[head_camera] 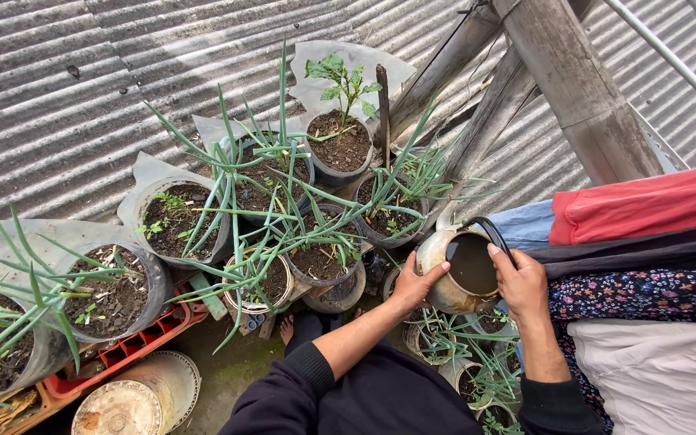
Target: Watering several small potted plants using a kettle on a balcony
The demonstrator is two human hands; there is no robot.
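Observation:
A worn metal kettle (457,278) with no lid, full of brownish water, is tilted with its spout toward a pot of green onion plants (387,216). My left hand (414,286) grips the kettle's side from the left. My right hand (519,282) holds its rim and black handle from the right. Both arms wear dark sleeves. My bare foot (286,329) shows below the pots.
Several dark pots of soil stand on a corrugated metal roof (58,97): a leafy seedling (340,133), onion pots (263,173), (320,254). A red crate (134,346) and round lids (118,409) sit lower left. Wooden posts (561,80) and hanging clothes (646,205) are to the right.

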